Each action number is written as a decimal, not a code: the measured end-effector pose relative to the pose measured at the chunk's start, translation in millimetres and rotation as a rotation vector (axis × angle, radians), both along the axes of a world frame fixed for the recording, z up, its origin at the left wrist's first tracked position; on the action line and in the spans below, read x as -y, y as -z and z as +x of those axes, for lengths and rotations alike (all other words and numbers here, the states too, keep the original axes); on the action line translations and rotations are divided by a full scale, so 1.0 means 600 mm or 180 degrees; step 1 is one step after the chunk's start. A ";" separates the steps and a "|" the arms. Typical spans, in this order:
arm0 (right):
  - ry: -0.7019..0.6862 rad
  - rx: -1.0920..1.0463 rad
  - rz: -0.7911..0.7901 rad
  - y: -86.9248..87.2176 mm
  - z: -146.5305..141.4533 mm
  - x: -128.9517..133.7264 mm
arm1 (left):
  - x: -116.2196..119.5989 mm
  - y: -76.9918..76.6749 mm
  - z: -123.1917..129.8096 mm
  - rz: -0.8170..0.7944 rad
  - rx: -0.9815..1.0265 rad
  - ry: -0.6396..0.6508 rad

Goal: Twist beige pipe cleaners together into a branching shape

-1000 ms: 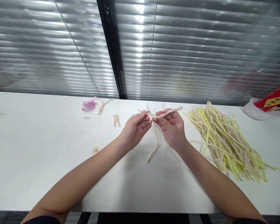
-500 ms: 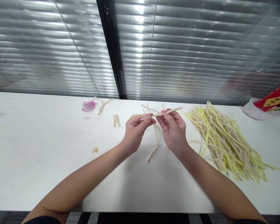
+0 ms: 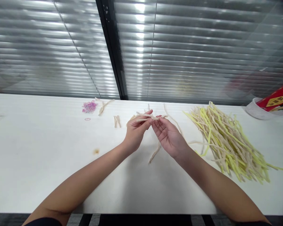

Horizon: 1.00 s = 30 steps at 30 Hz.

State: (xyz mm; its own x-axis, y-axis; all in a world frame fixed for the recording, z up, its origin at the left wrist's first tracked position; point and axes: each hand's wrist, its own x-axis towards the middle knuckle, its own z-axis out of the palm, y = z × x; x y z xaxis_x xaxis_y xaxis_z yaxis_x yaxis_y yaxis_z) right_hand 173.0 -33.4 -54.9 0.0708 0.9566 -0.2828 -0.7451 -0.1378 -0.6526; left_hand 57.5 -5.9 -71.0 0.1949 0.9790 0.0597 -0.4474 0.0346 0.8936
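The pale yarn [image 3: 142,114] is raised between the two hands above the white desk [image 3: 49,163], its long axis running roughly side to side across the person's view, so it lies across the gap from one set of fingertips to the other rather than pointing toward the body. The left hand [image 3: 134,135] has its thumb and forefinger pinching the yarn near the middle, and two ends fan out past that grip toward the left, one above the other with a narrow gap between them. The right hand [image 3: 170,138] comes in from the other side, palm partly turned up; its thumb and fingertips pinch the right part of the yarn, while its other fingers are loosely curled. The two grips are just beside each other, and the left one is nearer the fanned ends; how the lengths cross between them is too small to tell. Below, a loose strand [image 3: 154,154] slants on the desk, nearly in line with the gap. The heap of yarn [image 3: 231,144] lies well apart, on the right hand's side.
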 end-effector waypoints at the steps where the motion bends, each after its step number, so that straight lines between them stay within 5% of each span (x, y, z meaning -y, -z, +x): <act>1: -0.0063 -0.0030 -0.0090 -0.001 -0.001 0.002 | -0.002 0.001 -0.001 0.0078 0.0001 -0.0039; 9: -0.0217 -0.0119 -0.0264 -0.018 -0.004 0.018 | -0.012 0.002 -0.010 0.0513 -0.0051 -0.0203; 18: 0.0186 0.0100 -0.0066 -0.005 -0.012 0.016 | 0.004 -0.007 0.003 -0.0297 0.0283 -0.0220; 30: 0.0820 0.1861 0.0768 0.016 -0.007 0.001 | 0.008 -0.003 0.004 0.0075 -0.0273 -0.0430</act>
